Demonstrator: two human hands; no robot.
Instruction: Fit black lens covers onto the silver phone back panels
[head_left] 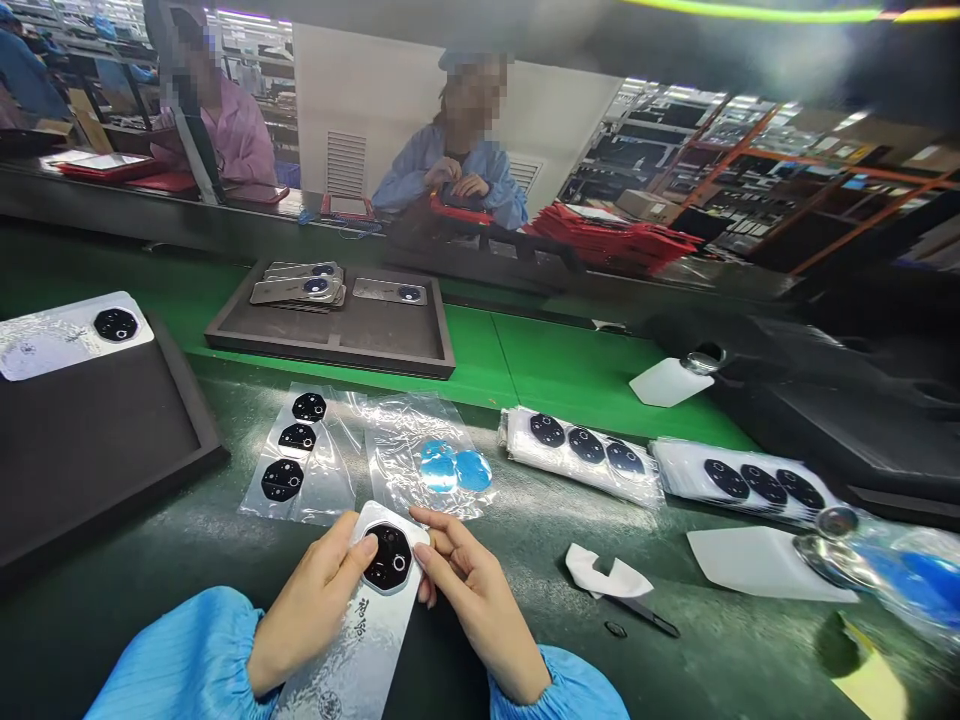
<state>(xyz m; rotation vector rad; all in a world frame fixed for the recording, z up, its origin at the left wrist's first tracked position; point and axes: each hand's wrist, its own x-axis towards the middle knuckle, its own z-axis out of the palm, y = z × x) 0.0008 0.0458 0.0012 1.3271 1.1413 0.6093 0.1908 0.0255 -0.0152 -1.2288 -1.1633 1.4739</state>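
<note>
The silvery panel [373, 650] lies directly between the two hands, above the near edge of the bench [540, 575], its long axis slanting from the lower left, close to the wearer, up to the right and away. The black camera plate [388, 558] sits at its far end, right between the thumbs. The left hand [311, 595] grips the panel's left edge, its thumb laid over the plate's upper left rim; the right hand [480, 590] pinches the far right corner, forefinger along the edge, thumb just beside the plate. Neither is clearly nearer to the plate, though the left thumb overlaps it. What the fingers do beneath the panel is hidden, so I cannot tell.

The panel is pale and glossy, with wavy relief, dark brush-like characters below the plate and a round emblem lower down (partly cut by the frame). The plate is a smooth, many-sided black piece with a thin bright border and a small shiny ring. Just beyond the hands lie a clear, wrinkled film [259, 498] carrying dark plates and a crinkled sheet with flat blue discs [474, 470]. To the right rests a notched piece of white paper [628, 578].
</note>
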